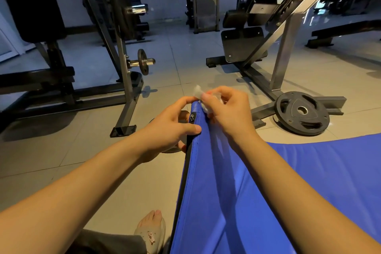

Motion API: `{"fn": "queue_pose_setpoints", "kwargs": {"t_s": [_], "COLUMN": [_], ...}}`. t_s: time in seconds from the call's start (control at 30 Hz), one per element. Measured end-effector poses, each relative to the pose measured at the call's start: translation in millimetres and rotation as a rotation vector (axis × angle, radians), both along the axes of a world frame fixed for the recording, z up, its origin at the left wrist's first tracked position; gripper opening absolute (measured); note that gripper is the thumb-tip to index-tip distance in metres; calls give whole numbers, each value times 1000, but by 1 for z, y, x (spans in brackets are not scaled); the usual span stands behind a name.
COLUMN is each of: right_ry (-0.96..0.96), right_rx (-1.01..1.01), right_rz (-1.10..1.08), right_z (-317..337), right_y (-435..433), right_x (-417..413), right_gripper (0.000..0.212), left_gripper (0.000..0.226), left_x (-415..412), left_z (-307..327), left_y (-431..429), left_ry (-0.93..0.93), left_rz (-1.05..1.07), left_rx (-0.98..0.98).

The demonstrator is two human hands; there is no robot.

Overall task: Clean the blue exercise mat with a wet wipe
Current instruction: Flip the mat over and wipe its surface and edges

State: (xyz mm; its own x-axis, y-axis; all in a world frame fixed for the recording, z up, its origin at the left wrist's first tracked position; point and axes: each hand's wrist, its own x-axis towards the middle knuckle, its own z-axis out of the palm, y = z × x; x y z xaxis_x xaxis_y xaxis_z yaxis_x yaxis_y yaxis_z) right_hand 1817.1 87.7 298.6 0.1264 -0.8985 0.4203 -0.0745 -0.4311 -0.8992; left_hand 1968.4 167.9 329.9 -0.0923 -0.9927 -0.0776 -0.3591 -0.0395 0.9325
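The blue exercise mat [268, 192] fills the lower right, with its left edge lifted off the tiled floor and running up to a far corner near the centre. My left hand [169, 126] grips that raised edge just below the corner, thumb on top beside the black zipper pull. My right hand [228, 113] pinches a crumpled white wet wipe [199, 94] and presses it against the mat's far corner. Part of the wipe is hidden under my fingers.
A black weight plate [303, 112] lies on the floor right of my hands, against the base of a grey machine frame [282, 51]. Another machine with a small plate on a peg [142, 62] stands at left. My sandalled foot [151, 231] rests beside the mat.
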Motion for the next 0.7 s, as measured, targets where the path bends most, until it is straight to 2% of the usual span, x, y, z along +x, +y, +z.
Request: {"fn": "queue_pose_setpoints", "kwargs": {"t_s": [0.07,0.13,0.27,0.37,0.47,0.5,0.6,0.7], "right_ry": [12,82,234,121,-87,-100,-39,39], "right_rx": [-81,-56,265,334,255,206,40,-55], "right_rz": [14,-86,-242,-222,-147,-131,-53,-20], "right_z": [4,-15,-65,-72,-48,-37,-13,-18], "right_y": [7,-6,-31,-23,-7,-1,15,17], "right_x": [6,-3,-34,-32,-11,-4,6,6], "right_gripper": [19,21,35,38,39,37,21,6], "left_gripper": [56,55,56,56,55,55,55,55], "left_x": [1,2,6,7,6,5,3,0], "left_z": [-1,-1,0,-2,-3,-3,-3,-2], "left_y": [0,0,-1,-3,-6,-7,-7,-7], "left_ry": [10,3,12,-7,-44,-56,-64,-73], "left_rz": [12,33,41,44,50,54,89,114], "left_rx": [-10,-27,-14,-4,-1,-5,-25,-38]}}
